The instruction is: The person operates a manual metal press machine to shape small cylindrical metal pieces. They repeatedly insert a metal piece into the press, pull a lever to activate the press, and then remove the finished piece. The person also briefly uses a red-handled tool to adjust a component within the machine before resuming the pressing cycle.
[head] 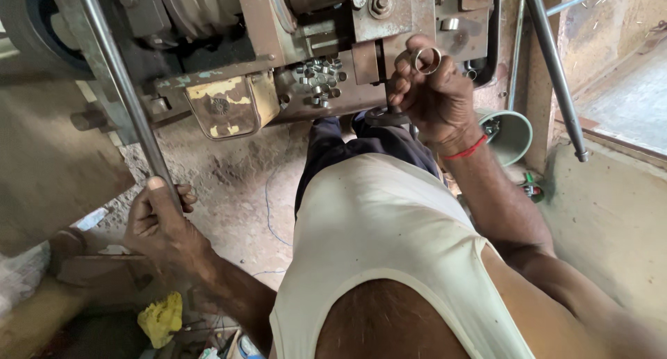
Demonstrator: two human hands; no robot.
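My left hand point(158, 223) grips a long grey metal lever bar point(118, 81) that slants up to the top left. My right hand point(432, 95), with a red thread at the wrist, holds a small shiny metal ring point(426, 60) between thumb and fingers, right in front of a rusty brown machine point(389, 18). A heap of several similar small rings point(318, 77) lies on the machine's ledge just left of that hand. My white vest and dark trousers fill the middle of the view.
A second grey metal bar point(556, 67) slants down at the right. A pale green funnel-shaped cup point(511, 133) sits below my right wrist. A yellow rag point(161, 319) lies at lower left on the dirt floor point(236, 192). A worn yellow plate point(226, 105) hangs on the machine.
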